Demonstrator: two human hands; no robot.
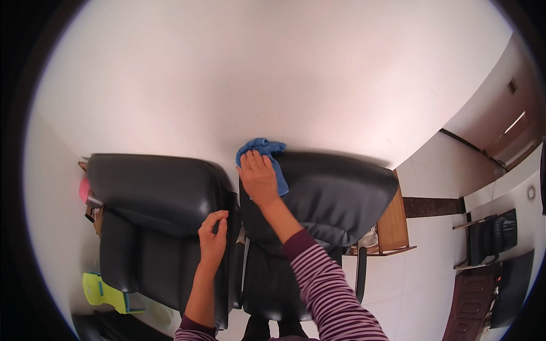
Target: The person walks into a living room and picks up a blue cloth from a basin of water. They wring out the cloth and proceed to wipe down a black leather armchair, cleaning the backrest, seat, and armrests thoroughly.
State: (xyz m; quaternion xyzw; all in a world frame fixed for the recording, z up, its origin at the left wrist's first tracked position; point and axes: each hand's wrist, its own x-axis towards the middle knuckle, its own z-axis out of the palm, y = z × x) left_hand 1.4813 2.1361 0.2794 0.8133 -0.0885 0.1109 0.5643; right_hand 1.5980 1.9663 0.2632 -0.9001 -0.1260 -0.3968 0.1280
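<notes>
My right hand (259,177) lies flat on a blue cloth (279,170), fingers pointing toward the wall. The cloth drapes over the upper left corner of the black leather backrest (332,183) of a chair. Its seat (273,273) is below my forearm. My left hand (213,241) hovers at the right side of a black leather sofa (158,192), beside the narrow gap between the two seats. Its fingers are loosely bent, the thumb stands apart, and no object shows in it.
A white wall (256,76) rises right behind both backrests. To the right stands a wooden side table (390,221), close to the chair's armrest (361,273). A lime green child's chair (104,292) is at lower left. Farther right are another black chair (490,236) and a dark red cabinet (469,302).
</notes>
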